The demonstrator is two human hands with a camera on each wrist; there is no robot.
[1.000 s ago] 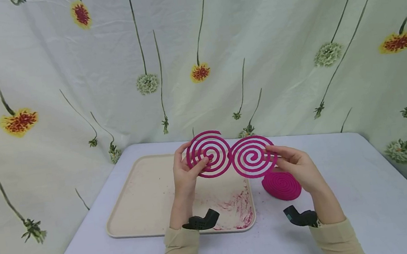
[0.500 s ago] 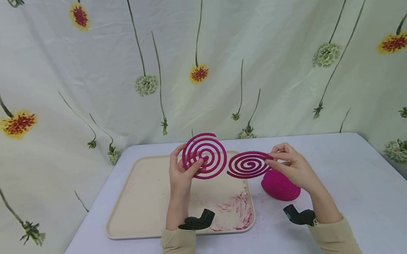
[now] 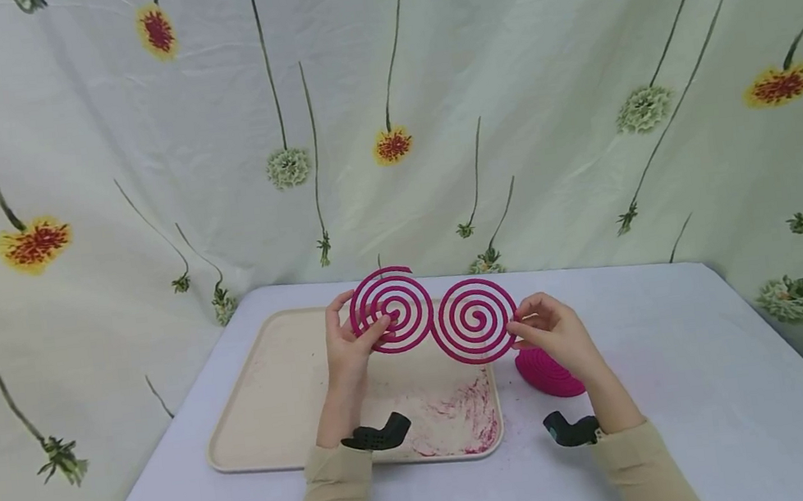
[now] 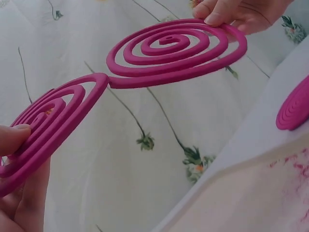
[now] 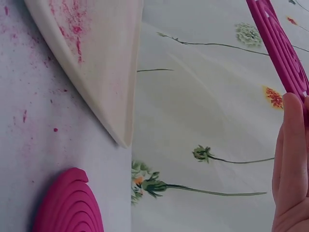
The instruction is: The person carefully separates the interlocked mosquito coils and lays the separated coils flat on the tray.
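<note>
While fingers of both hands pinch pink spiral coils [image 3: 433,318], stained beige tray [image 3: 278,405] sits on pale table [image 3: 721,379]; floral cloth [image 3: 504,106] behind.

both arms raised, left hand [image 3: 348,347] and right hand [image 3: 554,331] pinching.

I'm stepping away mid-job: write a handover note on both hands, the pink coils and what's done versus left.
Left hand: pinches the left coil, held upright over the tray.
Right hand: pinches the right coil at its outer edge.
Coils: both in the air, side by side. In the left wrist view they meet at one point on their rims; whether they are joined there, I cannot tell.
Stack of coils: lies on the table, right of the tray.
Done: this pair is pulled open.
Left: probably free the last contact gently and set both down; they look brittle.
</note>
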